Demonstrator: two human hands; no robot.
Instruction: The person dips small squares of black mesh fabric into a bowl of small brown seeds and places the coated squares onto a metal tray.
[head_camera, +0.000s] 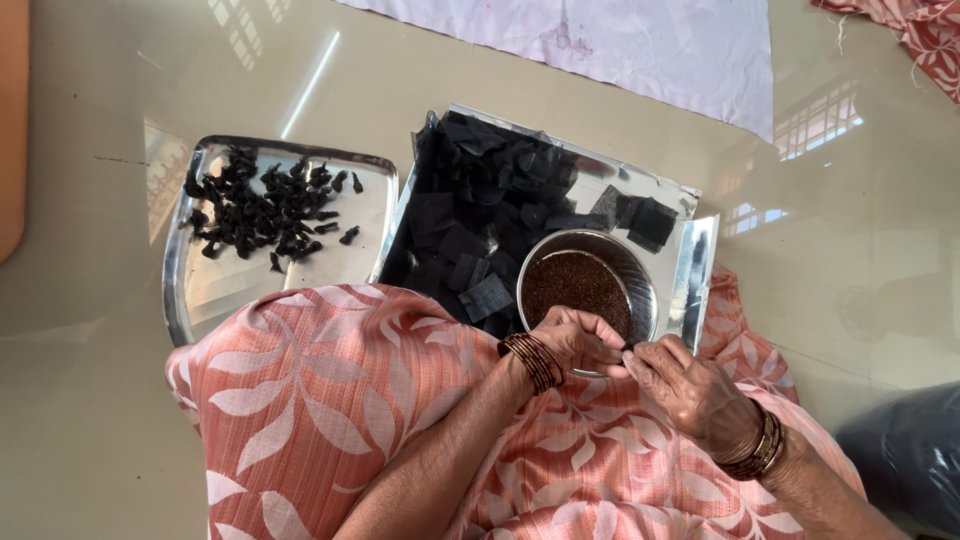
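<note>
A small black cloth piece (627, 348) is pinched between both hands (585, 338) (690, 390) by the seed bowl (640, 285) – many twisted bundles (262, 210) lie done at left, a heap of squares (480, 190) left unfilled.

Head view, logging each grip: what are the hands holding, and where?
Both hands, left and right, pinch something small and dark between their fingertips; what it is cannot be told.

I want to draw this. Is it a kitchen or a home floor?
Probably a home floor: the person sits on shiny tiles, with steel trays of dark pieces, a bowl of brown grains, and white cloth spread nearby. Both hands work together.
</note>
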